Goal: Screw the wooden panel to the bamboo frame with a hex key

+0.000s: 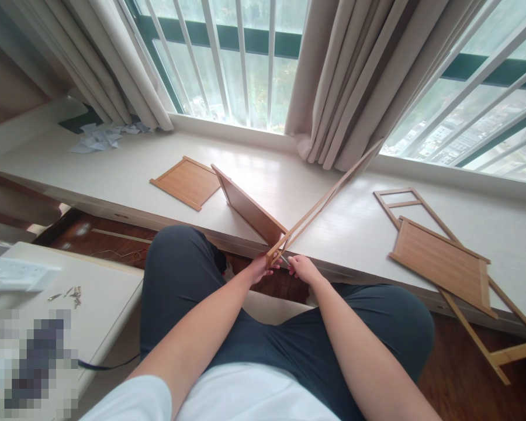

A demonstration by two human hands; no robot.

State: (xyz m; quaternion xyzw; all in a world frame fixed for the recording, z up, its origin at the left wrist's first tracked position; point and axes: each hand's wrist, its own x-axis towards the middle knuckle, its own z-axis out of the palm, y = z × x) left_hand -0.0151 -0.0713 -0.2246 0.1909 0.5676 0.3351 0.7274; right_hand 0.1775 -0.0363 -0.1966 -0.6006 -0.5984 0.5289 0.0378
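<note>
My left hand (259,269) is closed around the lower end of a long wooden frame (315,207), which slants up to the right towards the curtain. Against that end stands a wooden panel (249,204), tilted on its edge and meeting the frame near my fingers. My right hand (301,269) is closed just right of the joint, pinching a thin metal tool (284,259) that points at the frame. The tool's exact kind is too small to make out.
A flat wooden panel (188,182) lies on the white window ledge (114,175). To the right, another panel (442,263) rests on a second wooden frame (499,351) overhanging the edge. Screws (76,295) and a power strip (20,275) lie on the left table (109,286). Crumpled paper (96,139) sits far left.
</note>
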